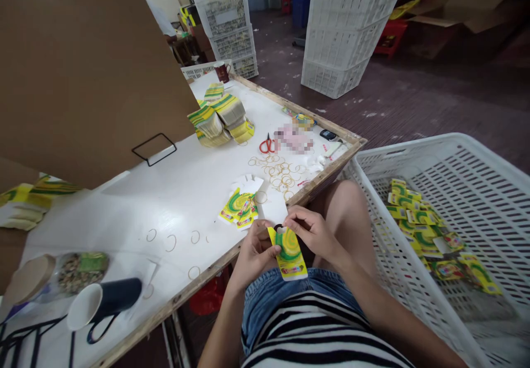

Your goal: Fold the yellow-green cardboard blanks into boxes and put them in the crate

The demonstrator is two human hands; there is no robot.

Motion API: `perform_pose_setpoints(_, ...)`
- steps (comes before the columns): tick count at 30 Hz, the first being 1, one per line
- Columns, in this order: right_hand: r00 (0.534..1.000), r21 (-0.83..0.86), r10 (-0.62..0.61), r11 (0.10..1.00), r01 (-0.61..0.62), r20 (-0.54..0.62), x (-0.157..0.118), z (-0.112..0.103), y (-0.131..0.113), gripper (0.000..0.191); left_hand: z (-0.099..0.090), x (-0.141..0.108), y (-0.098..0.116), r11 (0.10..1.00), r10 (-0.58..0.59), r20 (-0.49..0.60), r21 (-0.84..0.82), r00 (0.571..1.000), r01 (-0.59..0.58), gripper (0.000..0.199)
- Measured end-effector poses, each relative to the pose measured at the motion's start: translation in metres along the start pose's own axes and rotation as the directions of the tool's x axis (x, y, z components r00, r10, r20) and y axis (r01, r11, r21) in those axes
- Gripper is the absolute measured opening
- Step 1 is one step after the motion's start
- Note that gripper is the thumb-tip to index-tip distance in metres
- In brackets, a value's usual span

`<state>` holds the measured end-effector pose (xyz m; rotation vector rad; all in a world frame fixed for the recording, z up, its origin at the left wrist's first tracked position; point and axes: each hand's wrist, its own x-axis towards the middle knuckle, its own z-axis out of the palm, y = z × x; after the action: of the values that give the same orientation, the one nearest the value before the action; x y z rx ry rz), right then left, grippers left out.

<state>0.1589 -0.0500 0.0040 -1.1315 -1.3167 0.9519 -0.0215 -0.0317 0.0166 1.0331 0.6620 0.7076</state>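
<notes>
Above my lap, my left hand [257,251] holds a yellow and green printed card box [290,253] by its left side, thumb across the front. The fingers of my right hand [311,234] are pinched at the box's top edge, where a small dark opening shows. On the white table [165,202], just beyond my left hand, lies a loose pile of similar yellow-green boxes [240,208] with white flaps. Rubber bands [281,172] are scattered past that pile, near red-handled scissors [267,145].
A white crate [451,142] with several yellow boxes [426,235] stands at the right. Bundled cards [226,117] sit at the table's far side. A dark cup [120,300] lies at the near left. Stacked crates [335,42] stand on the floor behind.
</notes>
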Motion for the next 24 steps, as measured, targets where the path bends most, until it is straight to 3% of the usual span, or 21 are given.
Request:
perform_pose_setpoints(1, 0.999, 0.035, 0.009, 0.999, -0.008, -0.030, 0.000, 0.002, 0.002, 0.013, 0.000, 0.000, -0.001, 1.000, 0.007, -0.018, 0.001, 1.000, -0.007, 0.053)
perform_pose_setpoints(4, 0.995, 0.118, 0.048, 0.992, -0.038, -0.089, 0.000, 0.003, 0.006, 0.031, 0.001, 0.002, -0.003, 1.000, 0.011, -0.059, 0.027, 0.998, -0.010, 0.071)
perform_pose_setpoints(7, 0.997, 0.035, -0.033, 0.999, 0.036, -0.073, 0.001, -0.002, 0.004, 0.022, -0.001, 0.003, -0.003, 0.994, 0.011, -0.075, 0.112, 0.997, -0.002, 0.057)
perform_pose_setpoints(9, 0.997, -0.020, -0.053, 0.998, 0.052, -0.052, 0.002, -0.008, 0.001, 0.029, -0.002, 0.004, -0.004, 0.982, 0.024, -0.113, 0.191, 0.993, -0.002, 0.047)
perform_pose_setpoints(13, 0.980, -0.051, 0.177, 0.984, -0.173, 0.095, 0.001, -0.013, -0.002, 0.030, -0.001, 0.006, -0.008, 0.961, 0.058, -0.172, 0.277, 0.983, -0.008, 0.042)
perform_pose_setpoints(16, 0.954, -0.138, 0.259, 0.961, -0.239, 0.153, 0.001, -0.010, -0.002, 0.041, 0.002, 0.006, -0.010, 0.964, 0.060, -0.143, 0.266, 0.988, -0.020, 0.045)
perform_pose_setpoints(20, 0.960, -0.384, 0.267, 0.898, -0.216, 0.084, 0.004, -0.004, -0.004, 0.029, 0.004, 0.006, -0.006, 0.981, 0.046, -0.095, 0.191, 0.994, -0.027, 0.048)
perform_pose_setpoints(24, 0.971, -0.452, 0.233, 0.873, -0.182, 0.061, 0.004, -0.001, -0.005, 0.029, 0.003, 0.007, -0.001, 0.994, 0.048, -0.102, 0.106, 0.994, -0.037, 0.052)
